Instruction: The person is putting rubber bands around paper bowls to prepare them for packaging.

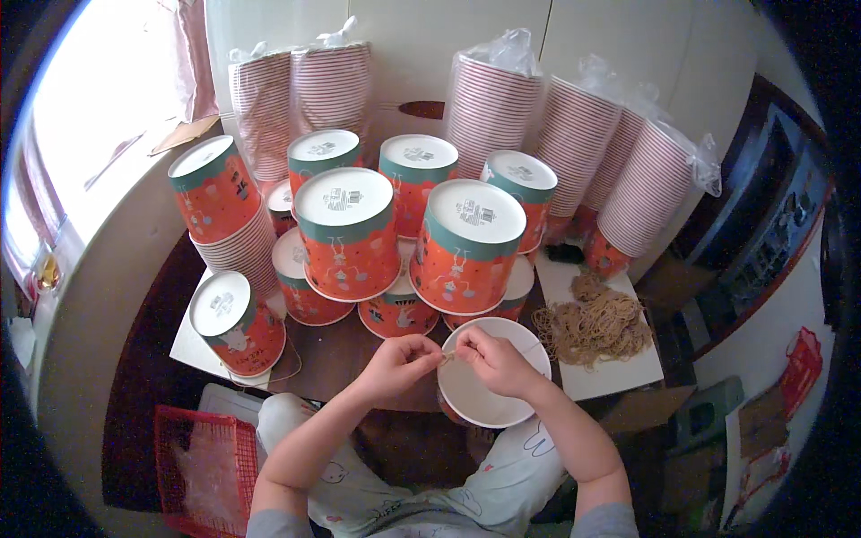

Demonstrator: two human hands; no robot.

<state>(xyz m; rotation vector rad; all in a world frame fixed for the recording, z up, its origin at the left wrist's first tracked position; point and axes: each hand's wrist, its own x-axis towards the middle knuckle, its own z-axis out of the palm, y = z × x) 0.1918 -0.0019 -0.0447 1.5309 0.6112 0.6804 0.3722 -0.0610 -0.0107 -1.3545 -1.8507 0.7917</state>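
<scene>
My left hand (400, 366) and my right hand (499, 364) meet at the near edge of the table. Between their pinched fingertips is a short bit of tan string (447, 357). Directly below them an open paper bucket (489, 409) stands mouth up, showing its white inside; my right hand is over its opening and hides part of the rim. To the right, a tangled heap of tan strings (599, 325) lies on a white board. A loose string curves beside the orange bucket (240, 336) at the left front, which sits upside down.
Upside-down orange and green buckets (348, 238) are piled two layers high in the middle of the table. Tall bagged stacks of nested buckets (491, 112) line the back wall. A red plastic basket (203, 466) is at the lower left. A dark cabinet (762, 197) stands at the right.
</scene>
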